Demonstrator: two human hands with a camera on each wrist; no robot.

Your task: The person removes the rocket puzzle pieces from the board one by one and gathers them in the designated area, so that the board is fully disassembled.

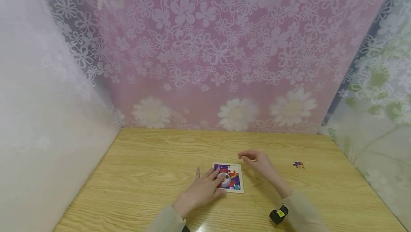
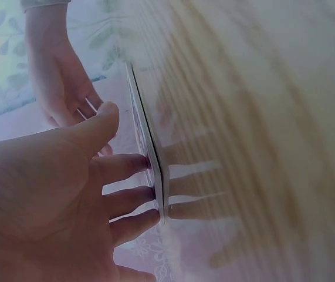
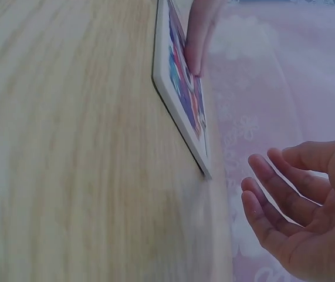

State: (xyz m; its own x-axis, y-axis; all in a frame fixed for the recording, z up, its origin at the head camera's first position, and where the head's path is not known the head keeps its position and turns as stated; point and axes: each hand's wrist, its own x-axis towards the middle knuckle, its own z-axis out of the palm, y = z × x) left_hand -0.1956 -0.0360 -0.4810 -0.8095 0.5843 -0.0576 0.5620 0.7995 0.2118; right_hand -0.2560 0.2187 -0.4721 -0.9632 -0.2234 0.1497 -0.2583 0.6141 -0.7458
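Observation:
A small jigsaw puzzle in a white square frame point(image 1: 242, 185) lies flat on the table, with a round white face-like figure on purple and red. White backing shows near its upper right corner. My left hand point(image 1: 203, 188) rests over the puzzle's left part; in the left wrist view its extended fingers point(image 2: 129, 201) touch the board. Just past the frame's upper right, my right hand point(image 1: 261, 164) hovers above the table. Its fingers point(image 3: 273, 182) are loosely bent in the right wrist view, with nothing visible between them. A loose puzzle piece point(image 1: 299, 165), purple and orange, lies to the right.
The wood-grain table point(image 1: 154, 175) carries the puzzle. A pink flowered curtain point(image 1: 208, 64) closes off the back, with pale sheets at the left point(image 1: 57, 100) and right point(image 1: 379, 118). A black wrist device point(image 1: 278, 214) sits at the right sleeve.

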